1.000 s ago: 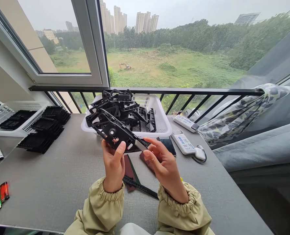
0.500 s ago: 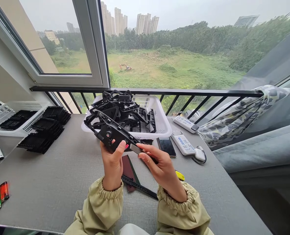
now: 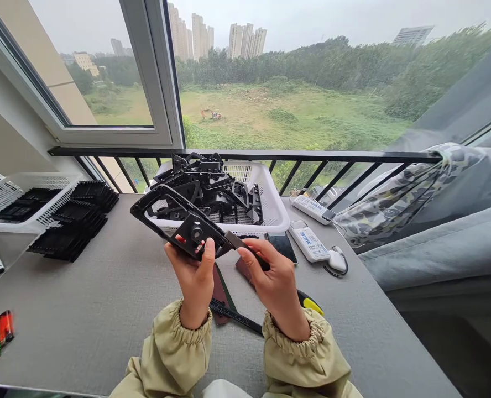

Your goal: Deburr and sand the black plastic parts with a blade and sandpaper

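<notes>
My left hand (image 3: 194, 279) grips a black plastic frame part (image 3: 179, 213) by its lower side, thumb on its flat plate. The part is tilted, its looped end up to the left. In my right hand (image 3: 273, 279) is a narrow grey flat tool (image 3: 238, 243) with a dark handle, pinched between thumb and fingers. The tool's tip touches or lies very close to the right end of the part. Just behind, a white basket (image 3: 276, 207) holds a heap of black plastic parts (image 3: 206, 182).
Brown sandpaper (image 3: 220, 293) and a black ruler-like strip (image 3: 239, 318) lie under my hands, a yellow-black tool (image 3: 309, 303) by my right wrist. A phone (image 3: 285, 247) and white devices (image 3: 311, 240) sit right; stacked black parts (image 3: 79, 210), another basket (image 3: 63, 193) and lighters (image 3: 5, 327) left.
The black part has turned in my left hand, showing more of its looped frame and plate. My right hand with the tool has shifted slightly to the right, uncovering another brown piece.
</notes>
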Action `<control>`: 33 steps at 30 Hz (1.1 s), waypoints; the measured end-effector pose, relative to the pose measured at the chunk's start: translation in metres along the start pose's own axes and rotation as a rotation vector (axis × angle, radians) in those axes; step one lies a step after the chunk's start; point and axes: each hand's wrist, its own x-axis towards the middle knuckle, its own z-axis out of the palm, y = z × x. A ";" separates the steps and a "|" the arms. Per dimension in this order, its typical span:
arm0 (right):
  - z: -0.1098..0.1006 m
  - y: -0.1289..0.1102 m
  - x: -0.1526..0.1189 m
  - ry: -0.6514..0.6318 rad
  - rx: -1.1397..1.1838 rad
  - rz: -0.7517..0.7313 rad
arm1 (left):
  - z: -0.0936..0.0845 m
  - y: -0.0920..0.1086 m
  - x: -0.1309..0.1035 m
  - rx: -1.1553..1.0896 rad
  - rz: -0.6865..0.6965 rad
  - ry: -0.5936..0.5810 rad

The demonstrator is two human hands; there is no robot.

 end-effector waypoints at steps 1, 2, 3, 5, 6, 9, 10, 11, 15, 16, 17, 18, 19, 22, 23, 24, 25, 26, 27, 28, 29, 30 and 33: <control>0.000 0.000 0.000 0.004 -0.002 0.001 | 0.000 0.000 0.000 0.005 0.001 -0.002; -0.001 0.001 0.000 -0.009 0.002 -0.009 | 0.000 0.001 0.000 0.007 0.001 -0.005; -0.001 0.001 0.000 -0.035 0.010 -0.026 | 0.000 0.001 0.000 0.007 -0.001 -0.008; -0.001 0.001 0.000 -0.078 0.025 -0.045 | 0.000 0.001 0.000 0.005 -0.004 -0.008; -0.001 0.001 0.000 -0.071 0.021 -0.038 | -0.001 0.001 0.001 0.003 -0.004 -0.005; 0.000 0.001 0.000 -0.010 0.001 0.008 | 0.000 0.001 0.001 -0.002 -0.002 0.007; 0.000 0.001 0.000 -0.010 0.007 0.006 | 0.000 0.001 0.001 -0.003 -0.004 0.003; 0.000 0.001 0.000 -0.025 0.020 -0.007 | 0.000 0.001 0.001 -0.006 -0.008 -0.002; 0.001 0.002 0.000 -0.059 0.042 0.013 | -0.001 -0.001 0.002 -0.039 -0.050 -0.011; 0.000 0.003 0.000 -0.035 0.034 0.048 | -0.002 -0.001 0.002 -0.055 -0.068 -0.007; 0.000 0.004 0.001 -0.011 0.032 0.088 | -0.002 -0.002 0.003 -0.074 -0.086 -0.002; -0.001 0.005 0.001 0.007 0.038 0.125 | -0.003 -0.003 0.004 -0.096 -0.107 0.004; -0.001 0.006 0.002 0.013 0.054 0.153 | -0.003 -0.003 0.005 -0.116 -0.129 0.008; -0.001 0.006 0.003 -0.055 0.125 0.184 | -0.002 -0.002 0.007 -0.171 -0.194 -0.012; -0.001 0.006 0.003 -0.086 0.143 0.186 | -0.001 -0.001 0.007 -0.190 -0.212 -0.027; 0.000 0.005 0.003 -0.112 0.156 0.187 | 0.000 0.001 0.007 -0.208 -0.229 -0.042; 0.000 0.004 0.002 -0.131 0.165 0.191 | 0.001 0.003 0.007 -0.221 -0.245 -0.053; 0.001 0.004 0.002 -0.141 0.172 0.198 | 0.002 0.005 0.006 -0.224 -0.265 -0.057; 0.001 0.003 0.001 -0.144 0.178 0.203 | 0.002 0.007 0.006 -0.218 -0.291 -0.054; 0.001 0.002 0.001 -0.143 0.184 0.205 | 0.003 0.008 0.006 -0.208 -0.319 -0.045; 0.001 0.002 0.000 -0.143 0.189 0.208 | 0.003 0.009 0.007 -0.203 -0.346 -0.033; 0.001 0.002 0.000 -0.143 0.194 0.210 | 0.003 0.010 0.007 -0.206 -0.368 -0.022; 0.001 0.001 0.000 -0.142 0.207 0.203 | 0.001 0.008 0.009 -0.246 -0.377 -0.037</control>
